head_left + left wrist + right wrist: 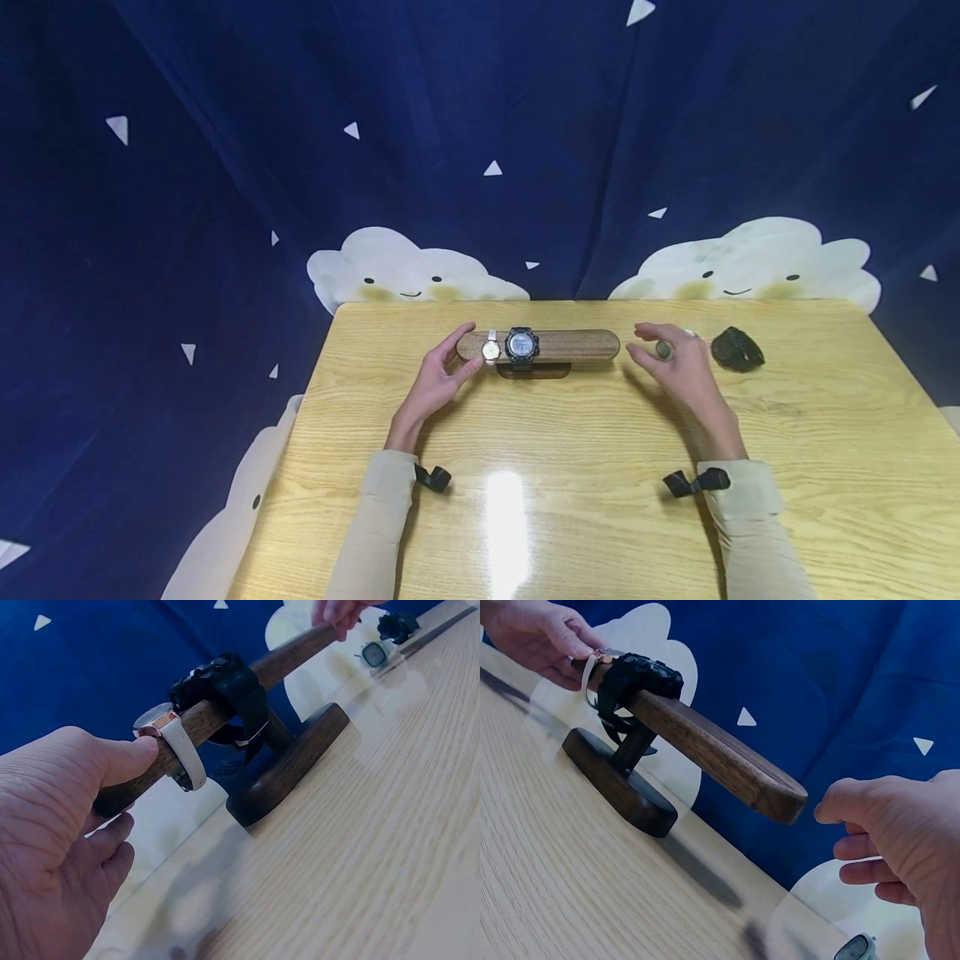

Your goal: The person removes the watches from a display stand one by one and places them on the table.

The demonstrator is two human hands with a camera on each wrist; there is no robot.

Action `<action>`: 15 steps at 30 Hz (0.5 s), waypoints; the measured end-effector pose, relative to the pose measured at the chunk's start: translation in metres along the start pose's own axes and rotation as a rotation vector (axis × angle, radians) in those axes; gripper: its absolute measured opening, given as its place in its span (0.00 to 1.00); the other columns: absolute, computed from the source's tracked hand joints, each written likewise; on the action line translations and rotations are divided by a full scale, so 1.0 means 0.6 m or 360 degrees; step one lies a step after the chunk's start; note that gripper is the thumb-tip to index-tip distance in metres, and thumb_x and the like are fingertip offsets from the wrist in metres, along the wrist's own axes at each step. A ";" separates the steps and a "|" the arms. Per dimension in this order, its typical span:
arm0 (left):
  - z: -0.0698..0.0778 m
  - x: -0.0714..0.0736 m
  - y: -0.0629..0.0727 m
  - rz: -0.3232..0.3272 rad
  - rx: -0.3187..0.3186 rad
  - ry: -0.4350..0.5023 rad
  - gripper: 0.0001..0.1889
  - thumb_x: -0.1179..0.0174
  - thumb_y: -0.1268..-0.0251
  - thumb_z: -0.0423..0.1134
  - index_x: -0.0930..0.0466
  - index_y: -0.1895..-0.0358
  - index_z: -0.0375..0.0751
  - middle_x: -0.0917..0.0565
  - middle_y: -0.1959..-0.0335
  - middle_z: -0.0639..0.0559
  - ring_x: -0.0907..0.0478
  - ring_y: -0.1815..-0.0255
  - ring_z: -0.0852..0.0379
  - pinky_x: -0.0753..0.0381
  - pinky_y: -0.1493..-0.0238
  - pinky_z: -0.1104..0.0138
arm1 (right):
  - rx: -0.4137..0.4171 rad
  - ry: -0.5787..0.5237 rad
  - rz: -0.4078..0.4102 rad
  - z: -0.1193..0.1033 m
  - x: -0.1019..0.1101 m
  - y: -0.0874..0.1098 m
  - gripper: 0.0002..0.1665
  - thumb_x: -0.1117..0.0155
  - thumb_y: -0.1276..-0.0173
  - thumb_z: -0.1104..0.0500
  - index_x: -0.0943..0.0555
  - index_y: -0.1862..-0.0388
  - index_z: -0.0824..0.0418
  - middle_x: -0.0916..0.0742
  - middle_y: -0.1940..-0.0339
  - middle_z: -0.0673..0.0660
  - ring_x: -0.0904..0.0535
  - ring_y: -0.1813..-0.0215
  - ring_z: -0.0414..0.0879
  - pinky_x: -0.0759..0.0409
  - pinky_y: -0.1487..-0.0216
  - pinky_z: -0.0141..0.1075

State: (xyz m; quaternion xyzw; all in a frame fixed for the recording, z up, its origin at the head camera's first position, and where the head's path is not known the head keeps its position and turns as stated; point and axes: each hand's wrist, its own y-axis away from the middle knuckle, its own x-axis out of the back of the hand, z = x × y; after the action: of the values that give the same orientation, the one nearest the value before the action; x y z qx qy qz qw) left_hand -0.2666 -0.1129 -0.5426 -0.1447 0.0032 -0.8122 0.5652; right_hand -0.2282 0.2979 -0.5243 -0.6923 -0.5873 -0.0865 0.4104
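A T-shaped wooden watch stand (577,344) stands upright on the table. Its bar carries a small white-strapped watch (491,349) with a rose-gold case and, beside that, a chunky black watch (521,344). My left hand (67,802) grips the bar's left end, thumb on top against the white watch and fingers on the far side. Off the bar's right end, my right hand (900,832) is apart from the wood, fingers loosely bent and nothing held. A small watch with a greenish face (855,948) lies on the table below that hand.
Further right on the table lies another black watch (737,349). A dark blue curtain with white clouds (420,267) hangs behind the table's far edge. Light glares off the wooden tabletop (585,500) at the front.
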 end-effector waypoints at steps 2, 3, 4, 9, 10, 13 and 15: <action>0.000 0.000 0.000 -0.0001 -0.0004 0.0001 0.34 0.35 0.25 0.37 0.35 0.19 0.49 0.34 0.19 0.48 0.36 0.20 0.46 0.40 0.19 0.55 | -0.0002 -0.0018 -0.0031 -0.002 -0.001 -0.001 0.20 0.24 0.32 0.62 0.14 0.44 0.67 0.09 0.52 0.66 0.14 0.46 0.64 0.21 0.44 0.38; 0.000 0.000 0.000 0.0000 -0.0003 0.0000 0.34 0.35 0.25 0.37 0.35 0.19 0.49 0.34 0.19 0.48 0.36 0.20 0.46 0.40 0.19 0.55 | 0.0002 -0.0027 -0.0043 -0.003 -0.001 -0.001 0.20 0.25 0.32 0.62 0.14 0.43 0.68 0.09 0.52 0.66 0.14 0.46 0.64 0.21 0.42 0.38; -0.001 0.001 0.000 -0.0001 -0.0003 -0.0001 0.34 0.35 0.25 0.37 0.36 0.19 0.48 0.35 0.19 0.48 0.36 0.20 0.46 0.40 0.19 0.55 | 0.0007 -0.0039 -0.0054 -0.004 -0.002 -0.002 0.20 0.25 0.33 0.63 0.14 0.43 0.68 0.09 0.51 0.67 0.15 0.45 0.64 0.21 0.40 0.39; -0.001 0.001 0.000 -0.0003 0.0003 -0.0002 0.35 0.35 0.25 0.37 0.36 0.19 0.49 0.35 0.19 0.49 0.37 0.19 0.46 0.40 0.19 0.54 | 0.0041 -0.0097 -0.0090 -0.012 -0.004 -0.002 0.22 0.26 0.36 0.67 0.15 0.42 0.69 0.10 0.49 0.67 0.16 0.42 0.70 0.36 0.33 0.67; -0.001 0.001 0.000 -0.0003 0.0003 -0.0003 0.35 0.35 0.25 0.37 0.36 0.19 0.49 0.36 0.18 0.49 0.37 0.19 0.46 0.40 0.19 0.54 | 0.0042 -0.0105 -0.0099 -0.015 -0.005 -0.003 0.23 0.26 0.36 0.67 0.15 0.42 0.69 0.10 0.48 0.67 0.17 0.41 0.70 0.35 0.32 0.68; -0.001 0.000 0.000 -0.0002 0.0008 0.0000 0.34 0.35 0.25 0.37 0.36 0.19 0.51 0.35 0.19 0.50 0.37 0.20 0.47 0.40 0.19 0.55 | 0.0021 -0.0115 -0.0133 -0.021 -0.006 -0.003 0.24 0.26 0.36 0.66 0.16 0.40 0.67 0.10 0.45 0.64 0.17 0.38 0.67 0.30 0.31 0.59; -0.001 0.000 -0.001 -0.0002 0.0009 0.0009 0.34 0.35 0.25 0.37 0.36 0.19 0.50 0.35 0.19 0.49 0.37 0.20 0.46 0.39 0.19 0.55 | 0.0003 -0.0115 -0.0158 -0.024 -0.008 -0.002 0.25 0.26 0.35 0.65 0.16 0.38 0.65 0.11 0.43 0.63 0.18 0.37 0.64 0.24 0.32 0.43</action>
State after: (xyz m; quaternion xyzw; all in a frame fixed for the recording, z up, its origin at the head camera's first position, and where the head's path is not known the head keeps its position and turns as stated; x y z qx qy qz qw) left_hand -0.2671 -0.1129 -0.5432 -0.1408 0.0024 -0.8130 0.5650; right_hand -0.2256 0.2848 -0.5171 -0.6646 -0.6353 -0.0811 0.3848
